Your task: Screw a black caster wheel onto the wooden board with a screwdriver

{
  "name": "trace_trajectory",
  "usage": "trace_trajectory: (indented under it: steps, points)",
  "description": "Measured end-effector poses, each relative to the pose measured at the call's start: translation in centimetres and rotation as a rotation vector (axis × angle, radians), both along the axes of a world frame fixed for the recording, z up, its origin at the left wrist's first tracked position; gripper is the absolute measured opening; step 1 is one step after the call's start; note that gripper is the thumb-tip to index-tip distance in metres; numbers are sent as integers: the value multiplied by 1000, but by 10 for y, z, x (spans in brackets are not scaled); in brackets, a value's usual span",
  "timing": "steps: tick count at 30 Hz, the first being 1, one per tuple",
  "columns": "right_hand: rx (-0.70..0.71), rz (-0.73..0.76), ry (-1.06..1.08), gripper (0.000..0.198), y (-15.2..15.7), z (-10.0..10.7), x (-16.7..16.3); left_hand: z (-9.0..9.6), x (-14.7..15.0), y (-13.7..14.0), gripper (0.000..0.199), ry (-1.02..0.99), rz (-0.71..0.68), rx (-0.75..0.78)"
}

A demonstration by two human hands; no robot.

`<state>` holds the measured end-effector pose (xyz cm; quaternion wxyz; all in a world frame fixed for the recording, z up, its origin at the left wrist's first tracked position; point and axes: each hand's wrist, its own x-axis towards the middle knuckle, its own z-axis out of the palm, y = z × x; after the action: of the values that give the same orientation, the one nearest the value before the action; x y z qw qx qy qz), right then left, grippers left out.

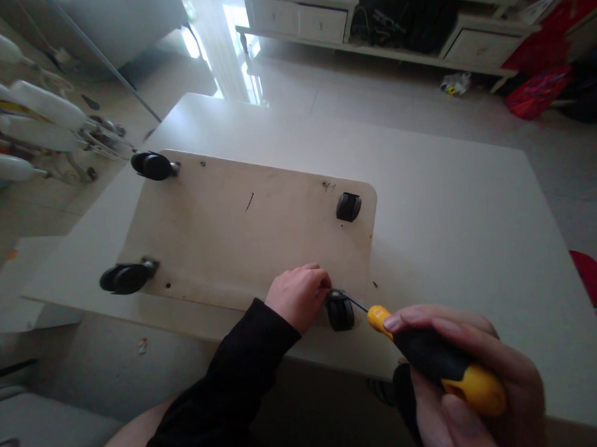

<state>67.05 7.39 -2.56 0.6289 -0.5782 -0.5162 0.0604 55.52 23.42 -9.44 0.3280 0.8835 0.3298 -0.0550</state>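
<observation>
A pale wooden board (228,227) lies on the white table with black caster wheels near its corners. My left hand (302,296) is closed, its fingertips pressed together beside the base of the near right caster (340,311). Whatever those fingers may pinch is hidden. My right hand (519,379) grips a yellow and black screwdriver (425,350) by its handle. Its shaft slants down to the left, and the tip reaches the base of that same caster; the exact contact is too small to make out.
The other casters are the far right one (348,207), the far left one (153,166) and the near left one (126,277). A small dark piece, perhaps a screw (375,284), lies on the table (454,242). Beyond stands a white cabinet (318,23).
</observation>
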Motion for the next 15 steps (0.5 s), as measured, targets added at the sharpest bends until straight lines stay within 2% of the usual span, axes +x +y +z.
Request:
trace_trajectory:
  steps: [4,6,8,9,12,15]
  points:
    - [-8,51,-128,30,-11,-2,9,-1,0,1,15,-2,-6,-2]
    - [-35,121,-159,44,-12,-5,16,0,0,1,15,-3,-4,-5]
    - [7,179,-149,59,-9,-10,18,1,0,1,14,-4,0,-8]
    - [81,173,-117,59,-6,-11,17,1,0,1,14,-1,1,-9]
    - [239,66,33,38,4,-13,5,1,0,0,15,1,3,-10]
    - [105,2,28,33,6,-10,-3,0,0,0,15,2,2,-9]
